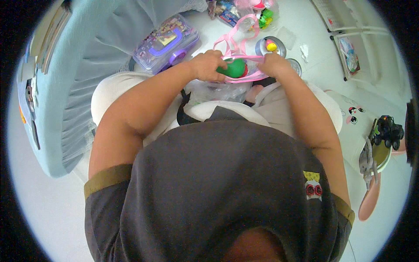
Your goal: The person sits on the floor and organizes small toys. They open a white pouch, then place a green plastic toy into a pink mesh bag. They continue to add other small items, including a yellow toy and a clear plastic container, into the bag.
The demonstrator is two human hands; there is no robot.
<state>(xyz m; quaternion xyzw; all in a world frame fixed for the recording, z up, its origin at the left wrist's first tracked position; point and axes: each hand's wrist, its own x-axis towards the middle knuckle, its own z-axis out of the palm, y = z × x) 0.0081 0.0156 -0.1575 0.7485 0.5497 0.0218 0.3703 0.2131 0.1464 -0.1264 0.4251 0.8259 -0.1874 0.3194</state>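
Both hands hold a clear plastic bag with pink edging (248, 80) just in front of my lap. My left hand (209, 66) is closed on its left side, and my right hand (275, 66) grips the right end of its rim. Between them the mouth of the bag is spread, with a round green toy (235, 68) showing in it and something red at its side. Pink straps (231, 39) stand up from the far edge. Crumpled clear plastic (216, 91) lies below the bag on my lap.
A clear box with purple handle and latches (168, 41) stands at the left, beside the blue-covered bed (83, 52). Beyond my right hand sits a round tin (280, 45) with a yellow toy (271, 46). Bagged toys (262, 17) lie farther back; a white shelf (362, 37) stands right.
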